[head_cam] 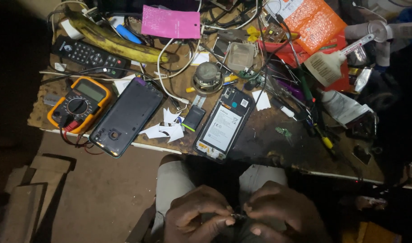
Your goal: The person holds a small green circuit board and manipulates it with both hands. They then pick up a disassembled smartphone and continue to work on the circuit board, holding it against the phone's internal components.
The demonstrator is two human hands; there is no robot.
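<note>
I have one view only, head-worn, looking steeply down; the workbench [260, 148] fills twelve o'clock; both hands sit close at six o'clock.

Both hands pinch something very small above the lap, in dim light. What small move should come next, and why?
Probably lift the tiny part up toward the lit bench. The left hand and right hand pinch it low in shadow, where it is too dark and small to identify, while the opened phone lies in better light.

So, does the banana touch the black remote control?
Apart. The head view shows a strip of table between the banana and the remote control.
</note>
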